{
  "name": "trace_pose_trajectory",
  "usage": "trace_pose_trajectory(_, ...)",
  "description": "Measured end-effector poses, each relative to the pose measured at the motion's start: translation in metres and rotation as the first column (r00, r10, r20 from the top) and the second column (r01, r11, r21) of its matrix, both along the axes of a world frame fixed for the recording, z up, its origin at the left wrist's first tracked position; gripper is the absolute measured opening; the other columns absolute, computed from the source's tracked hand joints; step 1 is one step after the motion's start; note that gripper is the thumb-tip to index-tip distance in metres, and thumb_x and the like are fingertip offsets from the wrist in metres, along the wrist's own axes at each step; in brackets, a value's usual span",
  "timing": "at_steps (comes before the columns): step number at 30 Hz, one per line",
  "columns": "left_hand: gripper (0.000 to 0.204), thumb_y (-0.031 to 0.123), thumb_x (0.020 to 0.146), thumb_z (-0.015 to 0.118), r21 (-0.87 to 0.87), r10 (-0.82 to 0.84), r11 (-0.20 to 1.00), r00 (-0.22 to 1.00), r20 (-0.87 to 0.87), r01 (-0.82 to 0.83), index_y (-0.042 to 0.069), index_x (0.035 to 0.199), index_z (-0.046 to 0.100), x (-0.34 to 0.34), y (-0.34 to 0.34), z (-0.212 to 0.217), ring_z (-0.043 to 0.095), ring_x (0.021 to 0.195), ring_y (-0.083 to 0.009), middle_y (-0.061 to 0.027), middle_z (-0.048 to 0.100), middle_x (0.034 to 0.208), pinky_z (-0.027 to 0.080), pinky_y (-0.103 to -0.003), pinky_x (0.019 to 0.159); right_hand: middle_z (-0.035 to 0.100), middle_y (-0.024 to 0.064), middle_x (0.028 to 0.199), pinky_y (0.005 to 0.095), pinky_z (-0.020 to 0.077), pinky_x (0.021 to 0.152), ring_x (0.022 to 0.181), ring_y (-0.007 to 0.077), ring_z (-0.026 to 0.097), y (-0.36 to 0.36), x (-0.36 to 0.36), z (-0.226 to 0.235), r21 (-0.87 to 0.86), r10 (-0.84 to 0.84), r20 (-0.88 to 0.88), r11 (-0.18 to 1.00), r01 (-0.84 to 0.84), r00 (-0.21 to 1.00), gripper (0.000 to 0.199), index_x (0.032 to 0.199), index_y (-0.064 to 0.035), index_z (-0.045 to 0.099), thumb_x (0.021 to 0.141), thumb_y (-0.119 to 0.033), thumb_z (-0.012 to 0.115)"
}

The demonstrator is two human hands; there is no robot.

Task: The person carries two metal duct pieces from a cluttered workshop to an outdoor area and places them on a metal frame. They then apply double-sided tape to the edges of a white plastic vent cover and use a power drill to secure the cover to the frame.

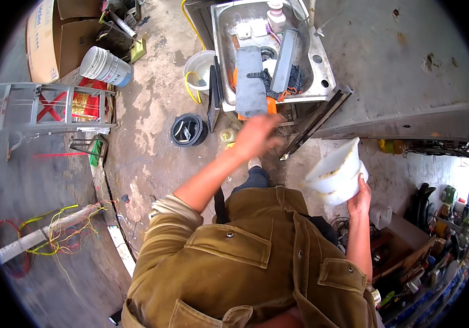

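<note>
My right hand (359, 199) grips a white plastic container (334, 174) by its side, well to the right of my body. The container is tilted, and brownish stains run along its rim. In front of me my left hand (257, 136) is smeared by motion, so its fingers cannot be made out. It is just short of the metal sink (322, 61). A grey flat board (251, 82) and a long grey bar (284, 60) lie across the sink, over orange and black items. A pump bottle (276, 16) stands at the sink's far side.
Left of the sink are a whitish bucket (190, 68) with a yellow hose and a black round tub (189, 130). Dark metal legs (317, 121) stick out at the sink's right. A ladder (54, 109), a white pail (106, 65) and a cardboard box (62, 41) are farther left.
</note>
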State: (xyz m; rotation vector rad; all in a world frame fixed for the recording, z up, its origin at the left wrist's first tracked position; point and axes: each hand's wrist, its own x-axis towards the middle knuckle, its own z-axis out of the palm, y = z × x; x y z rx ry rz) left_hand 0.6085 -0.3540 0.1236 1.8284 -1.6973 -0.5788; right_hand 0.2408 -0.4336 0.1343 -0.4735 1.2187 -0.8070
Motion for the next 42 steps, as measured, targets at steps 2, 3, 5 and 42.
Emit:
trace_pose_trajectory(2,0.063,0.022,0.071,0.074,0.014,0.167,0.985,0.972,0.164,-0.172,0.006,0.125,0.047,0.026,-0.004,-0.008,0.048,0.113,-0.0345,-0.0152,0.05,0.124,0.04,-0.04,0.097,0.055,0.014,0.119,0.0406,0.0432,0.095,0.107,0.0259,0.055,-0.001,-0.054,-0.031,0.01,-0.051,-0.132,0.999,0.053,0.99,0.046,0.123,0.0047,0.045,0.088,-0.022,0.061)
trace_pose_trajectory(3,0.066,0.022,0.071,0.074,-0.032,0.216,0.976,0.949,0.23,-0.215,0.004,0.127,0.045,0.04,-0.003,-0.024,0.047,0.114,-0.0358,-0.0157,0.048,0.127,0.04,-0.04,0.097,0.055,0.0145,0.12,0.0401,0.0423,0.095,0.108,0.0258,0.054,0.002,-0.078,-0.045,-0.004,-0.052,-0.19,0.999,0.052,0.98,0.045,0.123,0.005,0.045,0.089,-0.021,0.059)
trace_pose_trajectory(5,0.071,0.022,0.069,0.075,0.083,0.228,0.96,0.918,0.325,-0.268,0.009,0.131,0.041,0.046,-0.007,-0.032,0.041,0.122,-0.0349,-0.0145,0.041,0.135,0.038,-0.048,0.099,0.056,0.0157,0.118,0.0423,0.0416,0.097,0.107,0.0266,0.056,0.01,-0.114,-0.053,0.08,-0.081,-0.42,0.989,0.126,0.904,0.039,0.119,0.0058,0.048,0.089,-0.016,0.059)
trace_pose_trajectory(42,0.034,0.019,0.084,0.06,0.321,0.521,0.603,0.056,-0.852,-0.731,0.011,0.113,0.044,0.178,0.009,0.023,0.06,0.092,-0.0338,-0.0132,0.053,0.112,0.054,-0.056,0.066,0.065,0.0242,0.095,0.0415,0.0497,0.08,0.093,0.0361,0.063,0.311,-0.358,-0.142,0.727,0.721,-0.68,0.642,-0.243,-0.131,0.035,0.092,0.005,0.063,0.073,-0.023,0.07)
